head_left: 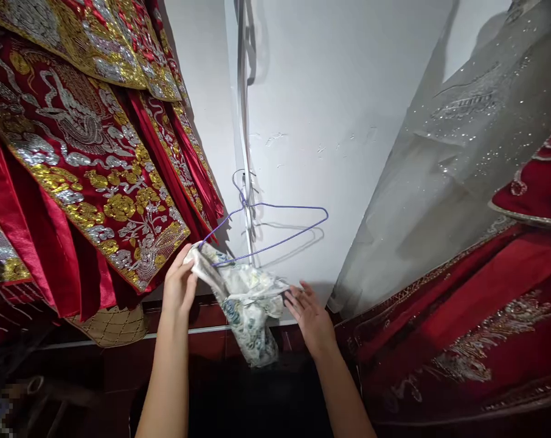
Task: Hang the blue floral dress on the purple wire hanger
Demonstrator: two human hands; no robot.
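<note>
A purple wire hanger [288, 207] hangs by its hook in front of the white wall. A white garment with a blue-green floral print [250, 304] is on the hanger's left arm, its lower part drooping. The hanger's right arm is bare. My left hand [180, 281] is closed on the garment's left shoulder, at the hanger's left end. At the garment's right edge, my right hand [311, 319] has its fingertips on the cloth, which stretches toward them. The exact grip there is partly hidden.
Red robes with gold and silver embroidery [120, 207] hang at left. A sparkling sheer white gown [421, 176] and a red beaded garment [476, 310] hang at right. A narrow vertical strip [242, 109] runs up the white wall [348, 73]. Below is dark red tiled floor [211, 320].
</note>
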